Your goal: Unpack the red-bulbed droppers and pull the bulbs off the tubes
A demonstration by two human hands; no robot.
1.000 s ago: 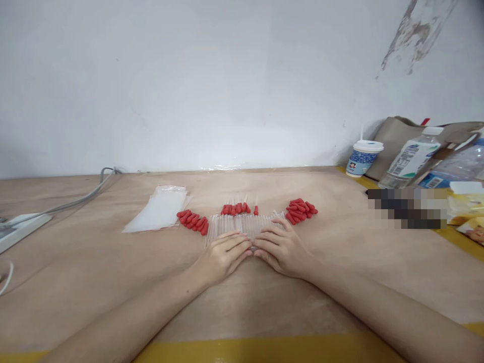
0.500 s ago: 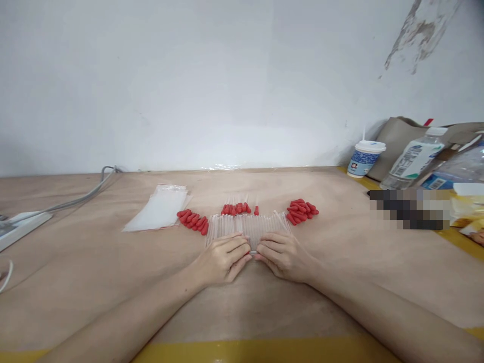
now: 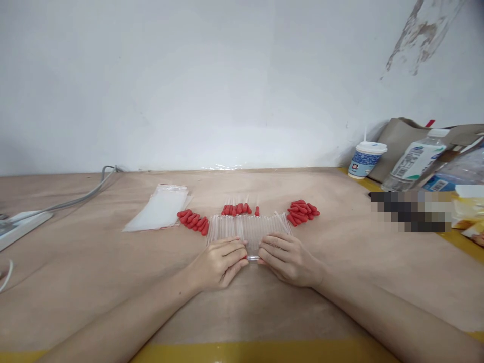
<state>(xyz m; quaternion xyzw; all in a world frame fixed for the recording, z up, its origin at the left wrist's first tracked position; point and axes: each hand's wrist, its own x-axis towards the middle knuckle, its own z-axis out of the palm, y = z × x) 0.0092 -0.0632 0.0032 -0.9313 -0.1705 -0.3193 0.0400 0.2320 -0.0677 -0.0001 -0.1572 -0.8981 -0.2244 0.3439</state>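
Observation:
Between my two hands lies a clear glass tube (image 3: 252, 258), held crosswise near the front of the row. My left hand (image 3: 222, 259) is closed, and a bit of red rubber bulb (image 3: 245, 257) shows at its fingertips, at the tube's left end. My right hand (image 3: 285, 257) pinches the tube from the right; its far end is hidden in the fingers. Just beyond, several clear glass tubes (image 3: 251, 229) lie side by side, partly under the hands. Past them are finished-looking droppers with red bulbs (image 3: 239, 208), and one separate dropper (image 3: 257, 210).
Loose red rubber bulbs lie in a left pile (image 3: 193, 222) and a right pile (image 3: 301, 212). Clear plastic bags (image 3: 157, 209) rest to the left. A power strip (image 3: 26, 227) is far left. A paper cup (image 3: 366, 160) and a plastic bottle (image 3: 418, 159) stand at right.
My hands have moved slightly apart and a little towards me. More of the clear tube between them now shows, along with red at the left fingertips.

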